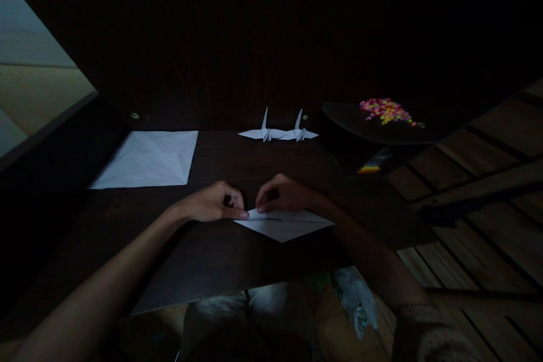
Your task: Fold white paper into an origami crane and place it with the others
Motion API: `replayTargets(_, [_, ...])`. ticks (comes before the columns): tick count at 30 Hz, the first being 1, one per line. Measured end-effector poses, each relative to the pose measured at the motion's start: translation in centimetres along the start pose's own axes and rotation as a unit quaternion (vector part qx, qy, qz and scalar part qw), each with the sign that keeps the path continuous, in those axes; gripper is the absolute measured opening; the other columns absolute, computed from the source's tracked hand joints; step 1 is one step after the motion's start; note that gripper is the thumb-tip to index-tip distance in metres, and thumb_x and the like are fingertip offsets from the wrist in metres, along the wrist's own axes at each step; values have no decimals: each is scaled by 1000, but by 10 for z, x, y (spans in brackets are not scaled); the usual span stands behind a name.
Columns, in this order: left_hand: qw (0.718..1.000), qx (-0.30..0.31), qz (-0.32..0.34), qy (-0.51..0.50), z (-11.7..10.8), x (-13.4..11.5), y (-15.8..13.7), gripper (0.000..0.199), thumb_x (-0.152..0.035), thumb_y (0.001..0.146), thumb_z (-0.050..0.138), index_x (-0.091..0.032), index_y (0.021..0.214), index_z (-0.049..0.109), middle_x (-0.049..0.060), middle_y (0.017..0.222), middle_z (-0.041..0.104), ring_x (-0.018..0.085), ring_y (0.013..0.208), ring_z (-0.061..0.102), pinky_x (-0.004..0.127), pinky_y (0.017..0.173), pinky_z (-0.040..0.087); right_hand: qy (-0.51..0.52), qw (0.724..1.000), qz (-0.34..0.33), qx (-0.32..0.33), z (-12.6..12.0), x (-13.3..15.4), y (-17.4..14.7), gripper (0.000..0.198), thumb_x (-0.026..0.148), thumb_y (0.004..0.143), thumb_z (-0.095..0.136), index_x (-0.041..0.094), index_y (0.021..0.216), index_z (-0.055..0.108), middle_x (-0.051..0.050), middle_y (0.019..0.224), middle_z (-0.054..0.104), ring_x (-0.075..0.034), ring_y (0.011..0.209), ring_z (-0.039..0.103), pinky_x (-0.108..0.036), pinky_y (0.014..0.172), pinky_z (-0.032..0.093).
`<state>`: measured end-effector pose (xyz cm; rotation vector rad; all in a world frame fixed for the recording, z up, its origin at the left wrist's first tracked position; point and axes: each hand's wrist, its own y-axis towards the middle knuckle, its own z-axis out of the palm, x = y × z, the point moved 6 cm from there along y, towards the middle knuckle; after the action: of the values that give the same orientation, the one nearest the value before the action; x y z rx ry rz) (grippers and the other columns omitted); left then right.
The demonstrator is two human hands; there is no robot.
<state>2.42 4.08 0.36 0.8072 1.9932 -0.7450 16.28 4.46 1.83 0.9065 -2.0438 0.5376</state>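
A white folded sheet of paper [292, 229], shaped like a long diamond, lies on the dark desk before me. A slit-like line runs along its middle from the left. My left hand [218, 202] has its thumb pressed on the paper near the left tip, with the fingers curled. Just right of it, my right hand [286, 193] pinches the paper's far edge, its fingers bent and partly hidden. Behind the hands stand two white origami cranes, a left one [266, 133] and a right one [299, 134], with wings meeting. A creased white sheet [148, 158] lies flat at the left.
Small pink, yellow and red pieces [387, 110] lie heaped on a dark rounded shelf [345, 116] at the right. A dark panel [237, 39] rises behind the desk [190, 266]. Wooden slats [492, 237] are at the right, and a plastic bag [355, 297] sits below the desk edge.
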Motion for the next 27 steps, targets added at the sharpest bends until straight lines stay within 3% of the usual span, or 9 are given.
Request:
replayTargets(12, [998, -15, 29, 56, -2, -8, 0, 22, -33, 75, 67, -12, 67, 67, 1, 67, 60, 11, 59, 50, 22, 55, 36, 30, 1000, 6, 3, 2, -6, 2, 18, 26, 72, 71, 11, 81, 73, -3, 71, 71, -11, 64, 61, -22, 62, 46])
replayTargets(20, [999, -21, 27, -5, 3, -7, 2, 26, -38, 79, 63, -13, 83, 70, -3, 63, 52, 9, 58, 42, 20, 53, 33, 19, 1000, 3, -13, -1, -4, 2, 17, 27, 72, 72, 12, 79, 74, -3, 71, 72, -12, 64, 62, -23, 63, 47])
replayTargets(27, [997, -44, 0, -64, 7, 2, 6, 23, -34, 73, 70, -12, 75, 71, -2, 59, 54, 9, 55, 44, 20, 51, 33, 32, 999, 7, -11, 1, -5, 3, 16, 27, 73, 71, 13, 80, 74, -2, 71, 71, -11, 63, 62, -22, 61, 47])
